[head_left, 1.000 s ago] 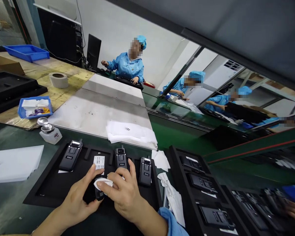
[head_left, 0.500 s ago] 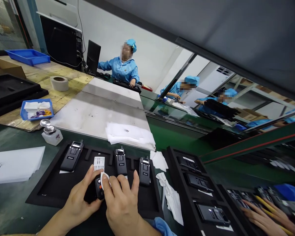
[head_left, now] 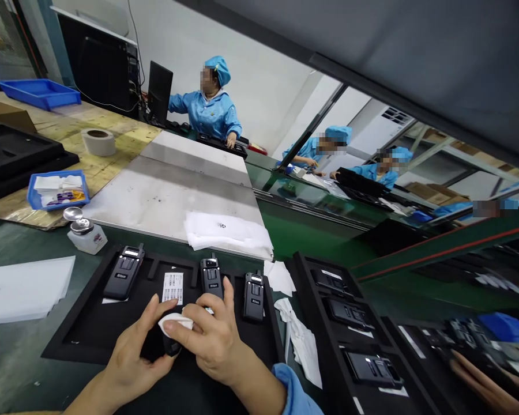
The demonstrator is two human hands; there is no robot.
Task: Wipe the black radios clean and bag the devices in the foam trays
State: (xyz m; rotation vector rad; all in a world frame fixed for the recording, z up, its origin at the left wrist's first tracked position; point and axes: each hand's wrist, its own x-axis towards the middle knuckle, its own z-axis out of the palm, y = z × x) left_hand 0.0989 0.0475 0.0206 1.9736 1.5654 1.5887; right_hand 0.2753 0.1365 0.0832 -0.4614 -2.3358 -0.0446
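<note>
My left hand [head_left: 127, 360] is closed around a black walkie-talkie [head_left: 172, 347], held end-on above a black foam tray [head_left: 80, 346]. A folded white cloth [head_left: 176, 319] is pinched in my right hand [head_left: 219, 341] and pressed over the walkie-talkie's end, hiding much of it. In the tray lie three more walkie-talkies: one at the left [head_left: 123, 275], one near the middle [head_left: 210, 275] and one at the right [head_left: 253, 298]. Beyond my left fingertips, a white printed label [head_left: 173, 285] rests in the tray.
A small dispenser bottle [head_left: 87, 237] with its lid raised stands behind the tray. Crumpled white cloth [head_left: 300, 340] lies to the right, beside another foam tray [head_left: 300, 274] of walkie-talkies. A co-worker's hands [head_left: 488, 377] are at far right. White bags [head_left: 229, 229] lie ahead.
My right hand has turned, and the cloth now covers the walkie-talkie's end, where buttons showed before. The co-worker's hands at far right have shifted.
</note>
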